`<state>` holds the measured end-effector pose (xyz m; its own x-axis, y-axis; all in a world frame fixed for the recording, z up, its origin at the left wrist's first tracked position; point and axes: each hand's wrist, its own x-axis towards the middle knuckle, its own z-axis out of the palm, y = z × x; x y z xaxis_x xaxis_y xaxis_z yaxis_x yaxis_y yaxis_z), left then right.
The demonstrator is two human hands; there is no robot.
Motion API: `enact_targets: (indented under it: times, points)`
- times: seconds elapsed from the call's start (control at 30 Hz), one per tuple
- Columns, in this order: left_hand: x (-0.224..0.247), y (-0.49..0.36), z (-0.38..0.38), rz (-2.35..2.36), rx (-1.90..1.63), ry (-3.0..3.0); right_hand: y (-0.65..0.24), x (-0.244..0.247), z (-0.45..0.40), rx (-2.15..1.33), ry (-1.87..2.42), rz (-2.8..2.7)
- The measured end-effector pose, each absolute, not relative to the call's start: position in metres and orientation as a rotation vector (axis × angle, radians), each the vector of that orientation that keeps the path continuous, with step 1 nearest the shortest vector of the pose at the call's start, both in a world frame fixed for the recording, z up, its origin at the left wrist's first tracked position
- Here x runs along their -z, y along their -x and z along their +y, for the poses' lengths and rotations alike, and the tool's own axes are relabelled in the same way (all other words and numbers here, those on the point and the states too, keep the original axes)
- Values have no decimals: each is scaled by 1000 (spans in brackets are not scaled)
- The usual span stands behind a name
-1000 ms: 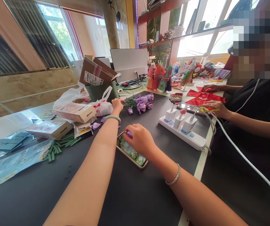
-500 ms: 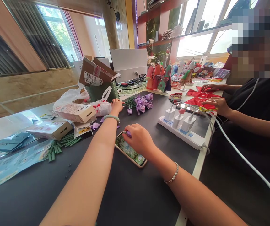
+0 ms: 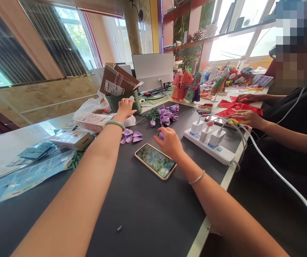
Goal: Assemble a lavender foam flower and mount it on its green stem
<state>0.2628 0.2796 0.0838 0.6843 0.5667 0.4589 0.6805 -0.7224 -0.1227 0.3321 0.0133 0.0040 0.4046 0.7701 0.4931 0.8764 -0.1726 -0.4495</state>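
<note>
My left hand (image 3: 126, 108) is stretched out over a white plastic bag (image 3: 130, 121), just in front of a dark green bin (image 3: 137, 103). Its fingers are apart, and I make out no held thing. Under that wrist lie several loose purple petals (image 3: 136, 134). My right hand (image 3: 170, 142) has its fingers closed around a small purple flower piece (image 3: 161, 135), mostly hidden by them. Below it a smartphone (image 3: 156, 161) with a lit screen lies flat on the dark tabletop. Just beyond, a bunch of purple artificial flowers (image 3: 165, 115) rests on its side.
A white power strip (image 3: 209, 146) with chargers and cables sits at right. Small boxes (image 3: 71, 139), green tubes (image 3: 76, 159) and blue sheets (image 3: 35, 175) lie at left. A cardboard box (image 3: 118, 80) stands in the bin. A co-worker's hands (image 3: 244, 116) handle red fabric.
My left hand has risen from the table beside the flower stems toward the bin. My right hand has moved off the phone toward the flowers, carrying the purple piece. The view has shifted slightly.
</note>
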Motion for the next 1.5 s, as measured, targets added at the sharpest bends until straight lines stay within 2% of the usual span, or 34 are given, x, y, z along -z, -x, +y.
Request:
enact_targets:
  times: [0.2,0.37,0.5,0.7,0.93,1.33,1.5]
  points:
    - [-143,-205,248,-713,658,2598,-352,11,29,175,2024,-1315]
    - [-153,-137,220,-518,490,2635,-373,15,43,186,2097,-1257]
    - [-140,-77,192,-410,352,2613,-381,11,55,250,2164,-1265]
    - [-99,4,116,-177,-37,2756,-370,6,73,414,2250,-1400]
    - [-86,66,37,-87,90,2698,-357,5,83,534,2269,-1592]
    - [-51,147,8,-403,274,2513,-351,5,97,526,2346,-1770]
    - [-43,180,5,-493,262,2523,-332,-13,93,588,2241,-1830]
